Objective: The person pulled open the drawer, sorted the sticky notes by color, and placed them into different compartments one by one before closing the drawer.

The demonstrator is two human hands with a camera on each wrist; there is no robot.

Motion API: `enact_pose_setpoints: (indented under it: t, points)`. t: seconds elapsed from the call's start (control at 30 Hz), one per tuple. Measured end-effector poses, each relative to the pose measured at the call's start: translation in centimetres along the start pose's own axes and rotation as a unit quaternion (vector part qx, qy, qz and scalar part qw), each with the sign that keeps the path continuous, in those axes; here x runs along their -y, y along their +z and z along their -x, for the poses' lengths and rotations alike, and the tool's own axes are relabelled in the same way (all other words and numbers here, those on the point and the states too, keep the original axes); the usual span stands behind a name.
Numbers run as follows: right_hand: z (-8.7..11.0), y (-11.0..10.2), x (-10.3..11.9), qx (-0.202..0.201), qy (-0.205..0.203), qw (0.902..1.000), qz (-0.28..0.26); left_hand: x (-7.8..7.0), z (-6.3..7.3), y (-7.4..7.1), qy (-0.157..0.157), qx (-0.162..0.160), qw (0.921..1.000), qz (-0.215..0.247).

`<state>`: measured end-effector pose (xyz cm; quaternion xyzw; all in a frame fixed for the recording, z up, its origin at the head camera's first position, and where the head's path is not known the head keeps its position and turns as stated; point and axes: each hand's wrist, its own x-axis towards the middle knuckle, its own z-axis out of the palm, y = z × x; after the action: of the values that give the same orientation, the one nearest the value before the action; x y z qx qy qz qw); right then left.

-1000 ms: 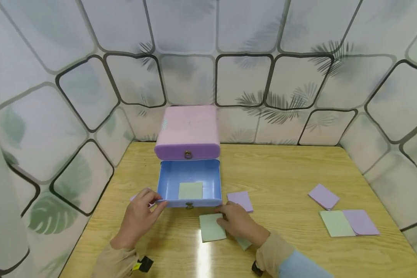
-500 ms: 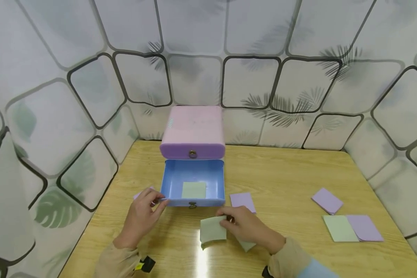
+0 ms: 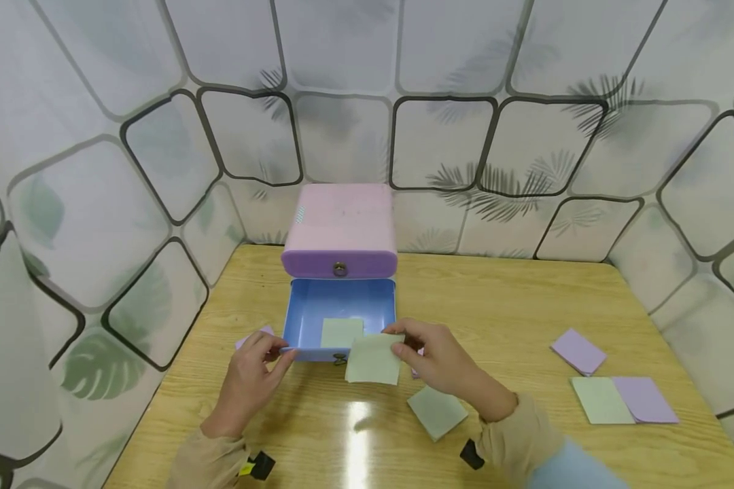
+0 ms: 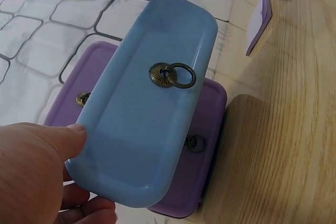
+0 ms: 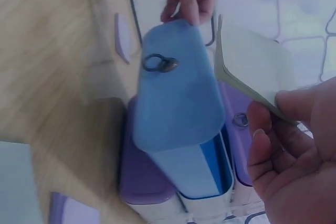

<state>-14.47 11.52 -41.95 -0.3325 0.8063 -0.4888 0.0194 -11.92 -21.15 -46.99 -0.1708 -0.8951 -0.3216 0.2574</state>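
Note:
A small pink-and-purple drawer cabinet (image 3: 345, 221) has its blue drawer (image 3: 318, 302) pulled out. My left hand (image 3: 247, 380) grips the left front corner of that drawer, thumb (image 4: 71, 139) on the blue front and fingers curled behind and below. One light green sticky note pad (image 3: 336, 331) lies inside the drawer. Another light green pad (image 3: 373, 360) is pinched by its right edge between the thumb and fingers of my right hand (image 3: 443, 360). It is raised just in front of the drawer's right side, overlapping the front panel. The right wrist view shows its layered edge (image 5: 239, 85).
A green pad (image 3: 437, 412) lies on the table below my right hand. Purple pads sit left of the drawer (image 3: 257, 336) and partly hidden behind my right hand. Far right are two purple pads (image 3: 578, 351) and a green one (image 3: 602, 401). Patterned fabric encloses the table.
My right hand has lifted the green pad off the table and moved it up to the drawer's front. The other green pad is more exposed. My left hand keeps its hold on the drawer corner.

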Motion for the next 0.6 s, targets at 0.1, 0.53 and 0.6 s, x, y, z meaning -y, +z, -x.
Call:
enact_pose_setpoints:
  t: [0.1,0.53,0.6]
  points:
    - [-1.2,-0.5,0.4,-0.028,0.0,0.9994,0.021,0.0,0.1,0.1,0.0,-0.002,1.0,0.005]
    - [-6.4,-0.9,0.4,-0.03,0.019,0.9961,0.08,0.0,0.1,0.6,-0.007,-0.021,0.9994,0.028]
    - [-7.1,-0.8,0.2,-0.028,0.021,0.9957,0.086,0.1,0.2,0.5,-0.015,-0.024,0.9992,0.027]
